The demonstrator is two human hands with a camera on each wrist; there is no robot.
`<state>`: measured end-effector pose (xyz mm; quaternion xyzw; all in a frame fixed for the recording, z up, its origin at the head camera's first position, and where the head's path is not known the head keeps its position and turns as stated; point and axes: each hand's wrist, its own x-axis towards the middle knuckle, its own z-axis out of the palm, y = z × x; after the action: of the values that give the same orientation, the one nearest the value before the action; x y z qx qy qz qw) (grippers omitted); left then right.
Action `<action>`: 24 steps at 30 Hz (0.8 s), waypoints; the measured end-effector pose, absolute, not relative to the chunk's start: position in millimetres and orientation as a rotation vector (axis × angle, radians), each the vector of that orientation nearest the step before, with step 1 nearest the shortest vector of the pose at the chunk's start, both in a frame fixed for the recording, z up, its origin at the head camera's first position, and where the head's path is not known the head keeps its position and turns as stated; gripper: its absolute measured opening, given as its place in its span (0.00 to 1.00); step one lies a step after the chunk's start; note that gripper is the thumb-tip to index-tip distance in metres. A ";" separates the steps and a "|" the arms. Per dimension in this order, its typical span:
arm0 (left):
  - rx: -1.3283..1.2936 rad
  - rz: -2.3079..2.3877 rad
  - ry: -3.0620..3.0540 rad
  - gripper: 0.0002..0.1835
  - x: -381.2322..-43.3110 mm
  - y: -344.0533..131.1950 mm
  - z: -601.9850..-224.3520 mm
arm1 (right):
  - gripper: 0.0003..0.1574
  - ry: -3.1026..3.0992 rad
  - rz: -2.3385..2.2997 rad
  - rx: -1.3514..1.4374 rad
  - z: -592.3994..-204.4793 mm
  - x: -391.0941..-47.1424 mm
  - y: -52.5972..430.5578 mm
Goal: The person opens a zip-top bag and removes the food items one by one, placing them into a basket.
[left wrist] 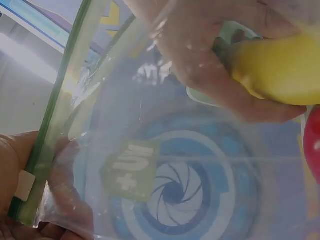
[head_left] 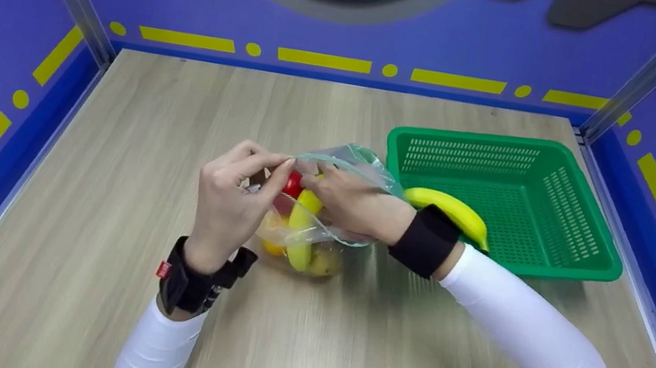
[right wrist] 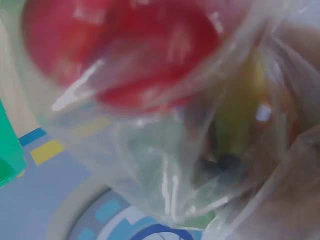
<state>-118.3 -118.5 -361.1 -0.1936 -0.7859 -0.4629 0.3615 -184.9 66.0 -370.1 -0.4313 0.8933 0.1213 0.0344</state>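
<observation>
A clear zip bag [head_left: 343, 154] stands on the table, its mouth spread wide. My left hand [head_left: 233, 191] pinches the edge of that mouth between thumb and fingers; the green zip strip [left wrist: 60, 95] shows in the left wrist view. Reaching inside the bag, my right hand [head_left: 358, 202] grips a yellow banana [head_left: 302, 233] near its stem end. Around the banana in the bag are a red fruit [head_left: 293, 185], an orange fruit [head_left: 272, 247] and a dull yellow-brown round fruit [head_left: 325, 260]. Through the plastic, the right wrist view shows rounded red fruit [right wrist: 145, 55] close up.
To the right of the bag is a green plastic basket [head_left: 482, 139] with slotted sides. Another banana [head_left: 453, 212] lies at its near left side, partly behind my right wrist. Blue panels [head_left: 339, 36] wall the table [head_left: 86, 277] at the back and sides.
</observation>
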 end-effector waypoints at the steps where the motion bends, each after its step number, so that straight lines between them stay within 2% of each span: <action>1: -0.496 -1.192 -2.020 0.02 -118.1 -118.9 -360.9 | 0.34 2.758 0.338 -1.360 -368.9 -182.0 67.1; 4: -0.486 -1.201 -1.999 0.02 -118.0 -119.8 -361.0 | 0.28 2.813 0.349 -1.468 -363.8 -167.6 69.5; 11: -0.496 -1.220 -1.978 0.02 -119.9 -120.2 -361.8 | 0.29 3.035 0.581 -1.696 -342.7 -127.7 75.3; 14: -0.489 -1.226 -1.983 0.02 -120.1 -120.5 -361.5 | 0.24 3.095 0.562 -1.755 -330.4 -116.8 82.7; 21: -0.471 -1.223 -1.997 0.02 -119.3 -122.0 -359.5 | 0.33 3.116 0.034 -1.718 -299.3 -110.7 119.7; 24: -0.468 -1.226 -1.997 0.02 -118.8 -122.1 -359.7 | 0.31 3.099 -0.234 -1.613 -289.6 -115.5 140.6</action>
<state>-118.8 -122.1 -359.7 -0.1820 -0.7774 -0.4772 0.3671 -115.5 140.6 -289.6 -0.4534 0.8707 -0.0657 -0.1789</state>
